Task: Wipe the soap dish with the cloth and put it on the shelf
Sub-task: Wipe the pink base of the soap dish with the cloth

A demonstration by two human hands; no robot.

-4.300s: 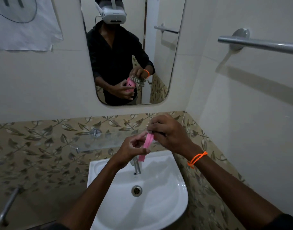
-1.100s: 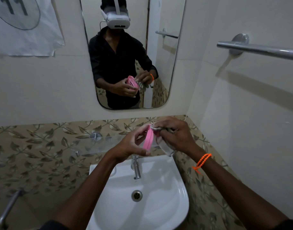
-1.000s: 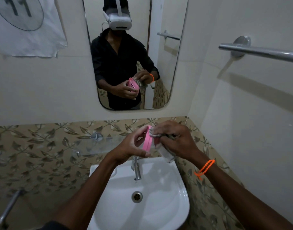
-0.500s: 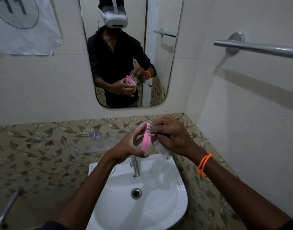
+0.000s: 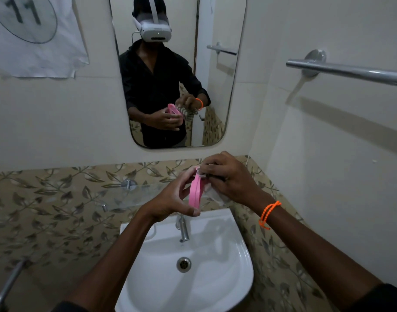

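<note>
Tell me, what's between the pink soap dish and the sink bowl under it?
In the head view, only the metal tap sits below the pink soap dish, above the white sink. The left hand holds the dish there.

Left hand is gripping the pink soap dish on edge above the white sink, while the right hand presses a pale cloth against its far side. Glass shelf sits just behind.
</note>
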